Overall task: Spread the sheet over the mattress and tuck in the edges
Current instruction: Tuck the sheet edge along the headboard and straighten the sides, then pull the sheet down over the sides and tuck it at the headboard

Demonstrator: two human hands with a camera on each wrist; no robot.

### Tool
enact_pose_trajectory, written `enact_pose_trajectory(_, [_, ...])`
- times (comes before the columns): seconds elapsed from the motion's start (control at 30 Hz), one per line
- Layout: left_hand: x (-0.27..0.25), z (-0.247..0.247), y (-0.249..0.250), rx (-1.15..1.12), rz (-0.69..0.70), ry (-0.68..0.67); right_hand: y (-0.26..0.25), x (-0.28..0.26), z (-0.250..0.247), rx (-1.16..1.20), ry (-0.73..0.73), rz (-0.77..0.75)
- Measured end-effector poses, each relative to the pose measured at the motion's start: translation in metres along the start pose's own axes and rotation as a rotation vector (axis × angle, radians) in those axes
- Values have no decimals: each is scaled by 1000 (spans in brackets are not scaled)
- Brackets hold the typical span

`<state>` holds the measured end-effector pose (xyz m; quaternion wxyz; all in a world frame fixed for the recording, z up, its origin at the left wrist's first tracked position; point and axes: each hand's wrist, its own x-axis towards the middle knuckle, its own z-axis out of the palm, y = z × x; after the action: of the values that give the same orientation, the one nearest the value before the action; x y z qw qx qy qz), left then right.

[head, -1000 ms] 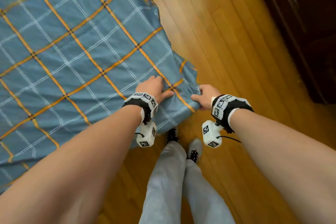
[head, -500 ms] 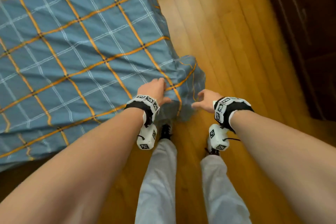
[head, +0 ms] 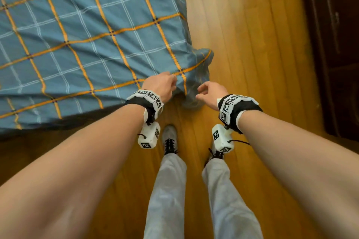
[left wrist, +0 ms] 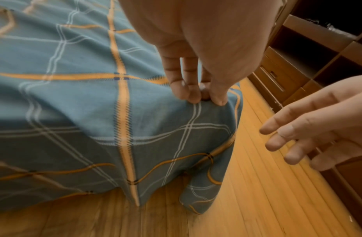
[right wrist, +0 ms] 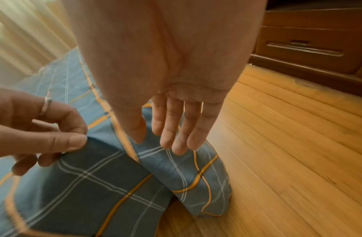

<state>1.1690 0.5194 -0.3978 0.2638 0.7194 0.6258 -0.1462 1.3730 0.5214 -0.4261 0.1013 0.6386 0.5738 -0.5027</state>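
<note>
A blue sheet [head: 81, 40] with orange and white checks covers the mattress, and its near corner [head: 196, 75] hangs loose toward the floor. My left hand [head: 165, 85] pinches a fold of the sheet [left wrist: 135, 120] at the top of that corner, fingertips [left wrist: 193, 96] pressed together on the cloth. My right hand [head: 207, 91] hovers just right of the corner, fingers spread and relaxed, holding nothing. In the right wrist view its fingertips [right wrist: 172, 144] hang just above the draped corner [right wrist: 196, 184]. The mattress itself is hidden under the sheet.
Wooden floor [head: 242, 35] runs along the bed's right side and under my feet [head: 170, 139]. Dark wooden furniture with drawers [head: 334, 44] stands at the far right. Pale curtains [right wrist: 24, 35] hang beyond the bed.
My right hand has let go of the sheet corner and opened beside it. The corner has dropped and hangs down. My left hand has shifted from lying on the sheet to pinching it.
</note>
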Motion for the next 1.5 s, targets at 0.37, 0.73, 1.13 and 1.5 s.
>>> enact_pose_trajectory(0.37, [-7, 14, -16, -351, -47, -122, -56, 37, 6, -101, 103, 64])
enact_pose_trajectory(0.73, [-145, -71, -61, -353, -501, 20, -114, -43, -49, -368, 16, 58])
enact_pose_trajectory(1.13, [-440, -186, 2, -478, -905, 244, -246, -297, -91, -533, -35, -348])
enact_pose_trajectory(1.5, [-652, -142, 43, -606, -1143, 368, -261, -450, -24, -739, -25, -572])
